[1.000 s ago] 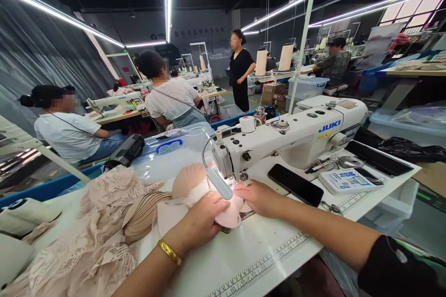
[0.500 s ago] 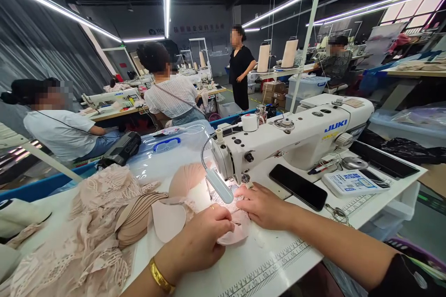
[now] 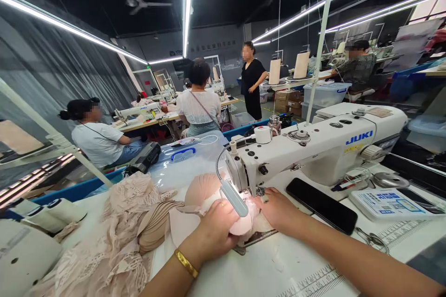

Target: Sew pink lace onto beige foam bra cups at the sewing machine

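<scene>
Under the needle end of a white JUKI sewing machine (image 3: 313, 141) lies a pale pink bra cup (image 3: 243, 226) with sheer fabric at its edge. My left hand (image 3: 219, 223), a gold bracelet at its wrist, grips the cup's left side with curled fingers. At the right side of the needle, my right hand (image 3: 278, 209) holds the fabric edge with its fingertips, partly hidden. A grey lamp head (image 3: 234, 198) hangs over the work and covers the stitching spot. Left of my left hand are a loose cup (image 3: 183, 226) and a stack of beige cups (image 3: 158, 227).
A heap of pink lace (image 3: 101, 246) covers the table's left side. A phone (image 3: 321, 205), small scissors (image 3: 372, 240) and a white-blue box (image 3: 386, 203) lie at right. Beyond the table stands a clear bin (image 3: 188, 160). Several people sit or stand farther back.
The view has swung left and up, so things sit farther right and lower. My left hand has moved further over the cup, and the cup now lies turned up against the needle area.
</scene>
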The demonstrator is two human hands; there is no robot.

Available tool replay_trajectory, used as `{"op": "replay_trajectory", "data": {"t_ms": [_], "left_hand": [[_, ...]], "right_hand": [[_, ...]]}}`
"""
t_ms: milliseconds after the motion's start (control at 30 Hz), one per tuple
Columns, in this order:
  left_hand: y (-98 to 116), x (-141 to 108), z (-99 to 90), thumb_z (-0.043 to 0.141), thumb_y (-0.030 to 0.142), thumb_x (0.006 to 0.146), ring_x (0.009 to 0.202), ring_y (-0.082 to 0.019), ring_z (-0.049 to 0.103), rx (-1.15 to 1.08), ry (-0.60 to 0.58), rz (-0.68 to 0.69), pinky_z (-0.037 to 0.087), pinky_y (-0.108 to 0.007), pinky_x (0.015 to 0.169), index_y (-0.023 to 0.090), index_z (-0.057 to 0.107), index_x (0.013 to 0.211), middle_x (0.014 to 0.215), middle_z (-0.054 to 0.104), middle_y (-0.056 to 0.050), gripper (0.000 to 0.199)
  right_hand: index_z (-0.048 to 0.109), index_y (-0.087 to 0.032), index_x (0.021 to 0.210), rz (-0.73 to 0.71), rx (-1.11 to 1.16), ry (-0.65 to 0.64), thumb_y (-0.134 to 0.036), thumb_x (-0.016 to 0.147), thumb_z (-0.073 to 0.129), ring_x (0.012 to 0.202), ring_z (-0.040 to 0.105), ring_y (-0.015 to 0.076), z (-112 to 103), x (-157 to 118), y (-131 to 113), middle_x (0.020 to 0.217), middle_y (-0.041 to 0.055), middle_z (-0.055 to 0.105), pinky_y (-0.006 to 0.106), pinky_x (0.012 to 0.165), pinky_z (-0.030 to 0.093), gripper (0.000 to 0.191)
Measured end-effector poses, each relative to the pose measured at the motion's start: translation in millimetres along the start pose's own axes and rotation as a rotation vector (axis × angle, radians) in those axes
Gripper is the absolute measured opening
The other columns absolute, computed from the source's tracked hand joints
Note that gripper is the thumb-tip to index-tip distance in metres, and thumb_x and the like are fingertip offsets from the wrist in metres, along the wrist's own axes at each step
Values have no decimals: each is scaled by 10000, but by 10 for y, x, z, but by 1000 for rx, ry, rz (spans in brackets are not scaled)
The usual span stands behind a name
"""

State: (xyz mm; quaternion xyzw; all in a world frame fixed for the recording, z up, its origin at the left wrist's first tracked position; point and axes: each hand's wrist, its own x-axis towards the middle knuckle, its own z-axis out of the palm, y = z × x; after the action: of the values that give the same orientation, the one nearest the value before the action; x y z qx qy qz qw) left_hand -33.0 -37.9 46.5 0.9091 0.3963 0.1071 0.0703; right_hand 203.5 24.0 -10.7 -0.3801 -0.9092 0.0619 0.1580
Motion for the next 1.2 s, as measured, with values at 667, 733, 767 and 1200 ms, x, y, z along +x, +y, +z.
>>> {"op": "replay_trajectory", "data": {"t_ms": [667,733,767,1200], "left_hand": [[25,-21,33,548,56,784,1022,-286,651,42,133,57,397,-486,1046,253,677,1093,1071,737,-59,388],[-23,-32,99,564,58,777,1022,-291,653,68,149,48,393,-497,1051,259,676,1077,1067,736,-60,378],[-50,-39,140,577,65,768,1031,-299,653,80,161,51,391,-504,1054,260,675,1073,1074,737,-65,375],[-256,-103,425,580,170,819,929,-266,654,114,182,92,353,-520,1041,278,644,1079,1084,735,-60,289]], "right_hand": [[692,-209,1249,-103,35,63,-43,835,520,1033,586,285,37,-54,17,1097,95,757,396,890,438,477],[684,-197,1285,-61,31,50,-67,854,529,1102,585,305,33,-34,26,1139,112,751,422,928,445,476],[699,-196,1258,-36,33,42,-74,864,529,1137,583,311,19,-29,33,1164,118,747,436,948,446,447],[696,-189,1039,-362,45,287,-130,913,500,895,545,253,-12,-123,106,852,78,691,366,816,481,240]]}}
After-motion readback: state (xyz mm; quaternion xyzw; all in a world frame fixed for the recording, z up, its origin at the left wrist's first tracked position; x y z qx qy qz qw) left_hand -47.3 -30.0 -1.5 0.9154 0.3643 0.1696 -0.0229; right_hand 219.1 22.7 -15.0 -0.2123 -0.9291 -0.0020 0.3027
